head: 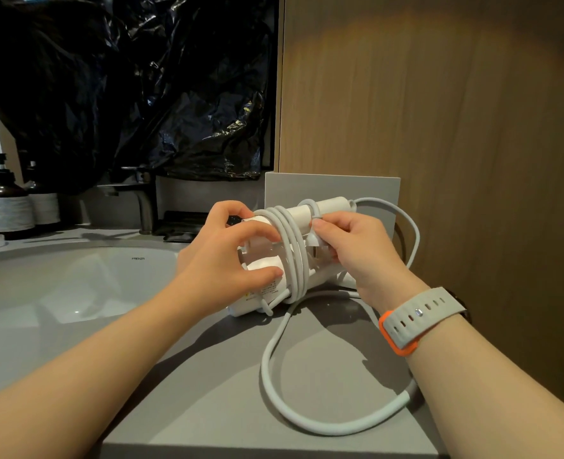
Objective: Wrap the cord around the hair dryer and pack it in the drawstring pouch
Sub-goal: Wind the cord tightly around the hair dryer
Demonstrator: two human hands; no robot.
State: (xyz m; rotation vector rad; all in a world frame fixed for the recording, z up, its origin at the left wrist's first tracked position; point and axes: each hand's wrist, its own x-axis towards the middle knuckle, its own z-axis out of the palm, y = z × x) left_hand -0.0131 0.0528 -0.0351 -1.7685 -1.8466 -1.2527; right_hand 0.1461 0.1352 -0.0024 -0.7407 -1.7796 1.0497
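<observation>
The white plastic hair dryer (274, 256) sits on the grey bench (214, 385), just beside the round white sink (59, 276). Its handle looks folded against the body, but hands and cord hide much of it. The thick white rubbery cord (294, 246) goes round the middle of the hair dryer in several tight loops. A lot of cord is not wrapped yet. One long loose loop lies on the bench near the person, and another loop swings out to the right, by the wooden wall (456, 127).

The left hand (227, 256) holds the left side of the hair dryer, with its fingers (264, 240) curled and pressing on the smooth shell by the loops. The right hand (356, 250) is on the right side, and its fingers (320, 225) are pinched together on a bit of cord near the top.

The hair dryer looks hard, smooth and a bit slippery, and not very heavy. I think it is best to hold it by the body, right next to the loops, so they do not slide off. The cord looks bendy but springy, so it may pop loose if you let go. Holding it close to the hair dryer keeps it tight.

I cannot see the pouch here.
</observation>
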